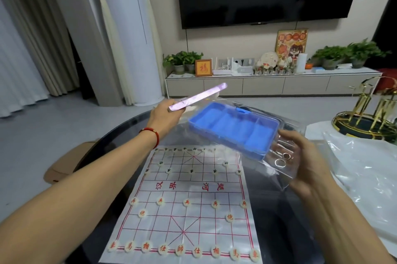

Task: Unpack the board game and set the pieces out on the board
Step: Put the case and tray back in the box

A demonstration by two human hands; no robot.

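A: From the head camera, what lies on the desk (pixel 290 216)?

B: A dark round glass desk carries a white board (pixel 184 205) with a red grid. Cream round pieces (pixel 187 202) stand on its line crossings: red-lettered ones along the near edge and in the rows just beyond it, dark-lettered ones in the far rows.

A: And the hands?

B: The left hand (pixel 165 118) is raised beyond the board's far left corner. Its fingers are curled round one end of a flat, pale purple lid (pixel 198 97), seen edge-on and blurred. The right hand (pixel 305 160) is above the board's far right corner, fingers curled up under a clear plastic case (pixel 287 165). A blue tray (pixel 234 127) with empty troughs sits tilted in that case.

A: Anything else near the board?

B: Crumpled clear plastic wrap (pixel 365 169) lies right of it; a gold wire stand (pixel 369 109) is farther right.
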